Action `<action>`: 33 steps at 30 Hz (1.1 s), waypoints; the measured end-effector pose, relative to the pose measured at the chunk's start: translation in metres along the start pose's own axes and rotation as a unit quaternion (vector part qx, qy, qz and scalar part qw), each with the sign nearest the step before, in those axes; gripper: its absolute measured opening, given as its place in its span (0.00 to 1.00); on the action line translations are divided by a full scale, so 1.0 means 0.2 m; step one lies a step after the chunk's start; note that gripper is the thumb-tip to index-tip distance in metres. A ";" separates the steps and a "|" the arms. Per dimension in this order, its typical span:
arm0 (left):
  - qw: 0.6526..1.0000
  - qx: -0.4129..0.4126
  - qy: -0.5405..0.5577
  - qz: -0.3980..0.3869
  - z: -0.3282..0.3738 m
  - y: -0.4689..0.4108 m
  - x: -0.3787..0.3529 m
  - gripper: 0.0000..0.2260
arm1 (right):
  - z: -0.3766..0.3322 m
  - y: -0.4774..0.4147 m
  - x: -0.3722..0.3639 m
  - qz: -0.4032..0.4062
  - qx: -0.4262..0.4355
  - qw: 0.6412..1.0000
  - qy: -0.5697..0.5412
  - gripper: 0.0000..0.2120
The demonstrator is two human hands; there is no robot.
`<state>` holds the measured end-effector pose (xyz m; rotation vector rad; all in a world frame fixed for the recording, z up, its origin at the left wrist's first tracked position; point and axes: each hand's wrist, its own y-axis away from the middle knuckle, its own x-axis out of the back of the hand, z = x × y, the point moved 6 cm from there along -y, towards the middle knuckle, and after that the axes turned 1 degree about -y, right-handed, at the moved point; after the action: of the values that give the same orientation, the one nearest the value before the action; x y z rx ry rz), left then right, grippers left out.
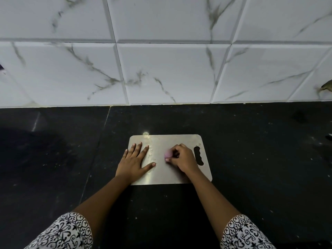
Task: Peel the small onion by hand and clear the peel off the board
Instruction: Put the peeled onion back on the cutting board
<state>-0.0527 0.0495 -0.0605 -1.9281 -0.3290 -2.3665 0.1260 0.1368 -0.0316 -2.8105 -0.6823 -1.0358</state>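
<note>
The small onion (168,155) sits near the middle of the steel cutting board (161,140), which lies on the black countertop (251,141) below a marbled tile wall (161,69). The right hand (183,159) has its fingers curled round the onion and pinches it against the board, just left of the board's handle slot (199,156). The left hand (133,160) lies flat with fingers spread and straight on the board's left part, gripping nothing and apart from the onion. The step in hand looks like the peeling itself, with the right hand working at the skin while the left steadies the board. The onion shows pale pink, but it is too small to tell how much skin is left on it. Only faint specks show on the steel near the left fingers. The next move probably calls for the left hand to come over and hold the onion so the right fingertips can catch a skin edge and strip it, then for loose peel to be swept off the board.
</note>
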 end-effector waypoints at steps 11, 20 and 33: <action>1.000 0.003 -0.001 0.003 0.00 -0.01 -0.01 0.41 | -0.02 0.02 -0.08 0.115 -0.005 0.992 0.052 0.22; 1.000 0.001 0.006 0.002 0.00 0.00 0.00 0.41 | 0.02 -0.03 -0.07 0.048 0.024 0.998 0.017 0.16; 1.000 0.003 -0.014 -0.013 0.02 0.00 0.00 0.41 | 0.22 0.09 0.04 0.060 0.041 0.962 0.263 0.24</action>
<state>-0.0499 0.0508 -0.0591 -1.9687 -0.3645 -2.3539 0.1655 0.1332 -0.0576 -2.3068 -0.4690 -1.5900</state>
